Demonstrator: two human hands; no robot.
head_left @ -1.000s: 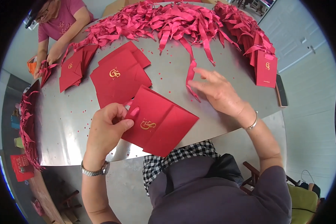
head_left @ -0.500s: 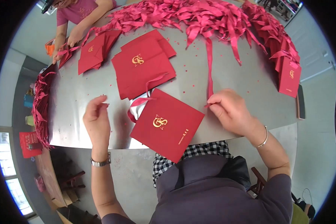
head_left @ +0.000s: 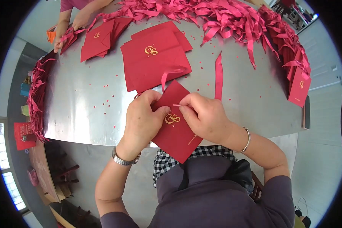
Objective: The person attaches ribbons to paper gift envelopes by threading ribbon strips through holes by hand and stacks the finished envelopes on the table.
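Observation:
A red flat paper bag (head_left: pixel 178 138) with a gold emblem lies tilted at the near table edge, one corner over my lap. My left hand (head_left: pixel 142 117) is closed on its upper left edge, thumb across the front. Just right of that thumb, my right hand (head_left: pixel 207 116) pinches the tip of a pink-red ribbon, held against the bag's face. The ribbon's long tail (head_left: pixel 219 78) stretches away on the table beyond my right hand. Another ribbon loop (head_left: pixel 171 72) rises from the bag's far corner.
A stack of red bags (head_left: pixel 155 57) lies just beyond. Loose ribbons (head_left: pixel 231 22) heap along the far side; ribboned bags (head_left: pixel 298 87) stand at right and more (head_left: pixel 38 98) at left. Another person's hands (head_left: pixel 78 21) handle a bag at far left. Red paper dots dot the metal table (head_left: pixel 83 117).
My left hand has come right and taken hold of the bag. My right hand has carried the ribbon left to the bag, and its far end has come free of the heap.

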